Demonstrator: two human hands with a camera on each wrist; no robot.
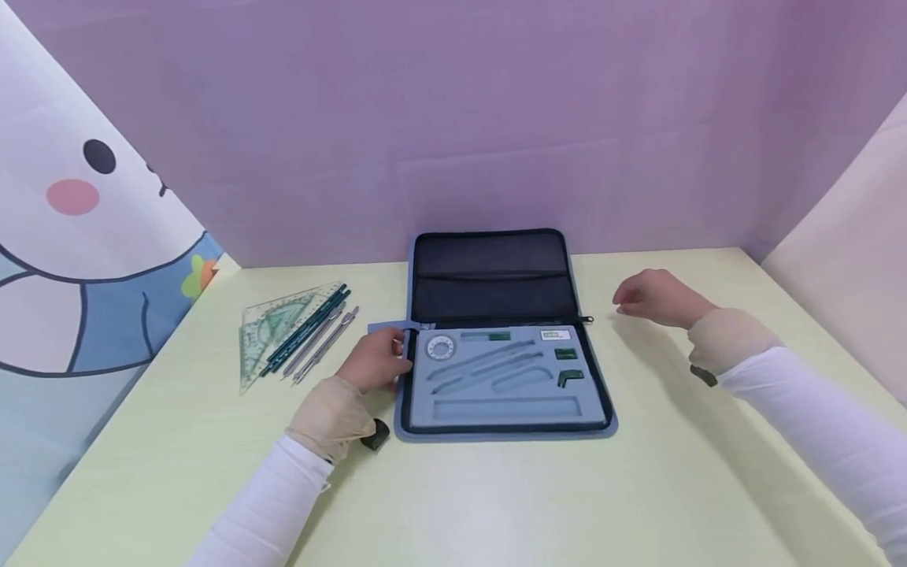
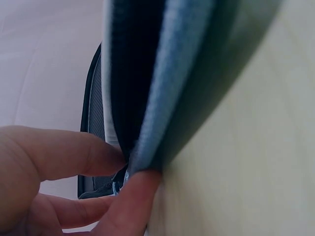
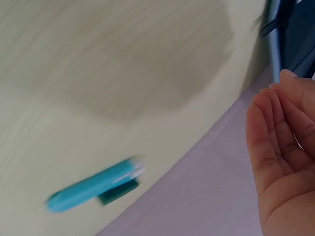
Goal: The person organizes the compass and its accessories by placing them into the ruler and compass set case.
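An unzipped blue pencil case point(image 1: 506, 435) lies open, its dark mesh lid point(image 1: 496, 298) folded back. My left hand point(image 1: 374, 361) pinches the case's left edge between thumb and fingers; the left wrist view shows the blue fabric rim point(image 2: 170, 73) there, tilted in that camera. Some slots of the moulded tray point(image 1: 468, 413) hold a round white dial point(image 1: 441, 348), a white eraser point(image 1: 555, 335), a green sharpener point(image 1: 565, 353) and other small green parts. Right of the lid, my right hand point(image 1: 659, 298) hovers above the table with its fingers loosely bent and nothing in them.
Left of the case lie clear set squares point(image 1: 258, 339), dark green pencils point(image 1: 305, 331) and silver compasses point(image 1: 326, 345). A blurred turquoise stick-shaped thing point(image 3: 96, 184) with a dark green part shows on the table in the right wrist view. Behind stands a purple backdrop point(image 1: 482, 142).
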